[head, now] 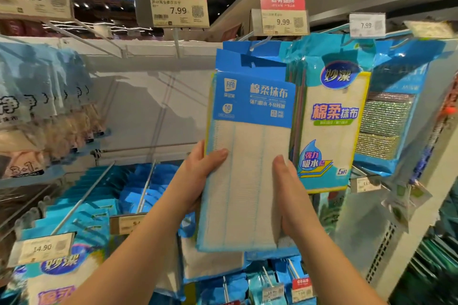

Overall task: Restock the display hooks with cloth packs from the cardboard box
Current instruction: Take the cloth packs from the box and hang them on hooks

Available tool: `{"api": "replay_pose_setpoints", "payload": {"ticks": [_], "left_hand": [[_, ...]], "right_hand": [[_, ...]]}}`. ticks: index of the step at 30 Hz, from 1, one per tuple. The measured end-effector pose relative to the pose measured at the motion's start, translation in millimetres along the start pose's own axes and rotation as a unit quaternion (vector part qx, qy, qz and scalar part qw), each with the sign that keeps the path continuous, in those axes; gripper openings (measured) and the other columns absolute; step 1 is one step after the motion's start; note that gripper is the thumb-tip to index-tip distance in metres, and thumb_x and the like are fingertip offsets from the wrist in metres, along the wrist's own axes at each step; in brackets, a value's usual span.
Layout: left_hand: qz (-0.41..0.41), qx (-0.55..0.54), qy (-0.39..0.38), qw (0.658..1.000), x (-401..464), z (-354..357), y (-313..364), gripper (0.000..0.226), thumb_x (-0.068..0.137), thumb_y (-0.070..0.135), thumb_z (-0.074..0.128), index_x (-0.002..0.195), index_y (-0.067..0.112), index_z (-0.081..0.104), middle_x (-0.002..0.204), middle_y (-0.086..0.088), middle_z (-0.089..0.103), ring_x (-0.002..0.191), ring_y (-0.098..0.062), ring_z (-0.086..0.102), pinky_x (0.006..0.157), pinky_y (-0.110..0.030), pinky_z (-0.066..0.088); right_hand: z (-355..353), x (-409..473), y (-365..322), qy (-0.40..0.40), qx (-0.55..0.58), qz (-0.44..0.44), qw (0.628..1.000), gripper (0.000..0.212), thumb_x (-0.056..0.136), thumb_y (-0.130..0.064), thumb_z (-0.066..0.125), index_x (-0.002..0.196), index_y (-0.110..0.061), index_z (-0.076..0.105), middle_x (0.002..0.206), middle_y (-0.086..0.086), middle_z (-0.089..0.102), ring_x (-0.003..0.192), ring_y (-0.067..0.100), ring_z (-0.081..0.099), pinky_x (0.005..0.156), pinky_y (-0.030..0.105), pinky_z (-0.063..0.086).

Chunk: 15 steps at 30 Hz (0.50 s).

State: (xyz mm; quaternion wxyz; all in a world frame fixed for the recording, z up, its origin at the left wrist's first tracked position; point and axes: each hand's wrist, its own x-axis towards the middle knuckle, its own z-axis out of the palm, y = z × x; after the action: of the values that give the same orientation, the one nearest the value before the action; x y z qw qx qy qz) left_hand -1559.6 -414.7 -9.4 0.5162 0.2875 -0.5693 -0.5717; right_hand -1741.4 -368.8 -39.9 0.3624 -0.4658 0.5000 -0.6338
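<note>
White display rack (158, 96) w/ metal hooks (81, 199); blue cloth packs (332, 116) hang on them, price tags (179, 11) at tips.

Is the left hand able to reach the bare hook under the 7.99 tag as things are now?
Probably not yet: the left hand grips the cloth pack together with the right hand. The way to the bare hook looks free, nothing hanging on it.

Blue-headed cloth pack (250, 156) with white ribbed cloth, blue stripes, red-topped price tags (177, 1)
</note>
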Motion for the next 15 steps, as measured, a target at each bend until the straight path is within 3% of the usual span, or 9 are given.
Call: {"api": "replay_pose_setpoints", "payload": {"ticks": [3, 6, 10, 15], "left_hand": [[0.022, 0.03, 0.012, 0.999, 5, 15, 3, 0.066, 0.068, 0.042, 0.075, 0.126, 0.019, 0.053, 0.108, 0.003, 0.075, 0.096, -0.014, 0.072, 0.076, -0.028, 0.056], [0.016, 0.049, 0.004, 0.999, 6, 25, 6, 0.062, 0.075, 0.042, 0.07, 0.131, 0.027, 0.047, 0.112, 0.01, 0.073, 0.103, -0.012, 0.071, 0.082, -0.027, 0.055], [0.01, 0.062, -0.01, 0.998, 5, 33, 10, 0.075, 0.076, 0.048, 0.078, 0.138, 0.027, 0.043, 0.113, 0.015, 0.072, 0.106, -0.012, 0.071, 0.087, -0.03, 0.057], [0.024, 0.071, -0.004, 0.997, 8, 37, 15, 0.074, 0.079, 0.04, 0.079, 0.142, 0.027, 0.042, 0.117, 0.017, 0.07, 0.109, -0.011, 0.069, 0.094, -0.035, 0.056]], "right_hand": [[-9, 3, -10, 0.037, -0.022, -0.047, 0.998, 0.022, 0.097, -0.055, 0.045, 0.106, -0.04, 0.058, 0.102, -0.034, 0.066, 0.097, -0.017, 0.058, 0.096, 0.025, 0.043], [-18, 11, -21, 0.058, -0.038, -0.07, 0.995, 0.014, 0.101, -0.042, 0.044, 0.1, -0.036, 0.057, 0.098, -0.027, 0.065, 0.088, -0.021, 0.057, 0.075, 0.004, 0.042], [-26, 24, -25, 0.065, -0.052, -0.084, 0.993, 0.021, 0.097, -0.055, 0.048, 0.106, -0.04, 0.059, 0.104, -0.018, 0.069, 0.103, 0.001, 0.063, 0.087, 0.025, 0.048], [-31, 31, -39, 0.071, -0.041, -0.092, 0.992, 0.02, 0.1, -0.045, 0.046, 0.106, -0.032, 0.06, 0.1, -0.02, 0.068, 0.088, -0.012, 0.063, 0.07, 0.007, 0.046]]}}
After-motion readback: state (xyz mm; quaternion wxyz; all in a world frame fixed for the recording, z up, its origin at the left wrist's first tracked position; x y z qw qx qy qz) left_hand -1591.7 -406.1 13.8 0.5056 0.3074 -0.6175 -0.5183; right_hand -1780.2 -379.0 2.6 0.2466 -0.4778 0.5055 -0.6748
